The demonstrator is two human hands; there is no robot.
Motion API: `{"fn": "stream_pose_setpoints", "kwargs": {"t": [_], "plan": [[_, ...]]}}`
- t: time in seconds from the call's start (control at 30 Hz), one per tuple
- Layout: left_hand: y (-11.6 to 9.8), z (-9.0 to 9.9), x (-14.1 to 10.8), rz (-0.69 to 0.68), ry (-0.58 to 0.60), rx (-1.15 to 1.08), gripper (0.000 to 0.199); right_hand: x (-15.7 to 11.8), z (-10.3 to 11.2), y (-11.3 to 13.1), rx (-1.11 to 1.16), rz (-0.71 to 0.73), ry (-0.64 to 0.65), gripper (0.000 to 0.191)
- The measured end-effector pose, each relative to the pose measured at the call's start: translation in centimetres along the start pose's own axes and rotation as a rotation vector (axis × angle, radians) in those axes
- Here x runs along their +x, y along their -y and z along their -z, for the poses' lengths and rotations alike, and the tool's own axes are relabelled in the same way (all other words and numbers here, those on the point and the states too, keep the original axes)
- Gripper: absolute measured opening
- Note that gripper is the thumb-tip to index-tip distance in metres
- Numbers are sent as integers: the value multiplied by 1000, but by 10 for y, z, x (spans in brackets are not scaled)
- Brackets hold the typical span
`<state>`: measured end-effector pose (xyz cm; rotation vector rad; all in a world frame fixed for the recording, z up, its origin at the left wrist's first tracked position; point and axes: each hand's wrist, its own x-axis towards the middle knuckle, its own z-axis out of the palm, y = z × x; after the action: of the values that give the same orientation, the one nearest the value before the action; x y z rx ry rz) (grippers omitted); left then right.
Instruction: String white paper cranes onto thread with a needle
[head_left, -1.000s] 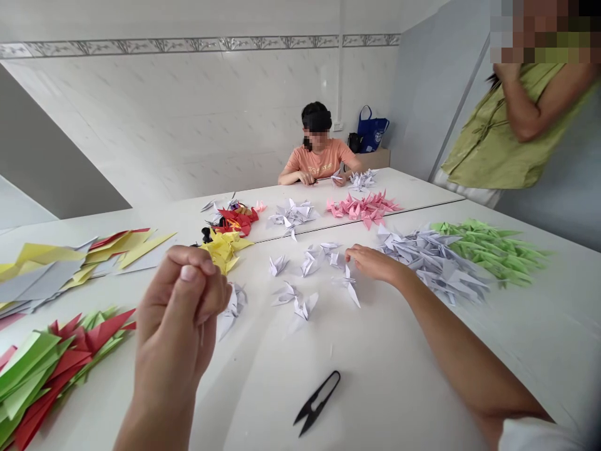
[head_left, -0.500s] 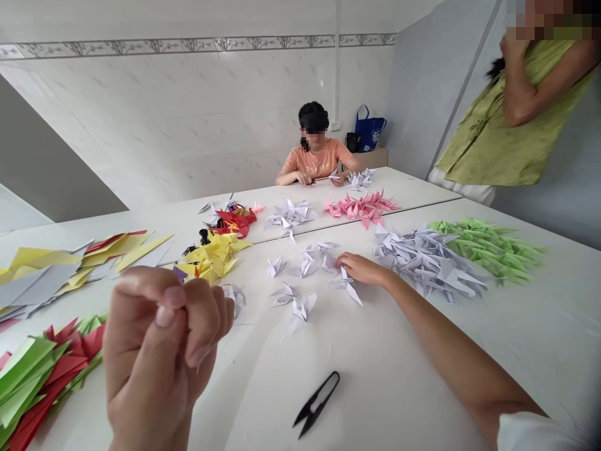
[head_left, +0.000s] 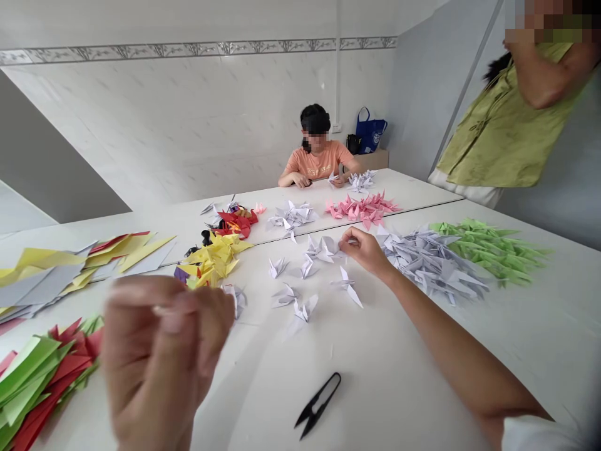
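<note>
Right-hand grip (head_left: 362,248) pinched closed, nothing visible in it, just above a white paper crane (head_left: 347,287) angled toward the body; left-hand grip (head_left: 164,338) clenched and blurred, contents unclear, beside a pale crane (head_left: 237,299).

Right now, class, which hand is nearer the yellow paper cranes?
Left. The left hand is just in front of the yellow paper cranes, blurred by motion; the right hand is farther away, off to their right.
</note>
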<state>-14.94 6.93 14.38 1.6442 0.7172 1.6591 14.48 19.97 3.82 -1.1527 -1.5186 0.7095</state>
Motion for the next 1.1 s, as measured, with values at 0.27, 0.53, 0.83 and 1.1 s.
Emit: {"fn": "stream_pose_setpoints", "kwargs": {"t": [0.27, 0.53, 0.83, 1.1], "plan": [[26, -20, 8, 209, 429, 593, 28, -19, -3, 54, 361, -36, 157, 36], [31, -29, 0, 67, 451, 751, 25, -37, -6, 86, 558, 23, 260, 19], [39, -30, 0, -37, 424, 874, 27, -57, -8, 109, 255, 199, 146, 15], [46, -31, 5, 174, 451, 733, 37, -66, -1, 122, 278, 203, 212, 21]]}}
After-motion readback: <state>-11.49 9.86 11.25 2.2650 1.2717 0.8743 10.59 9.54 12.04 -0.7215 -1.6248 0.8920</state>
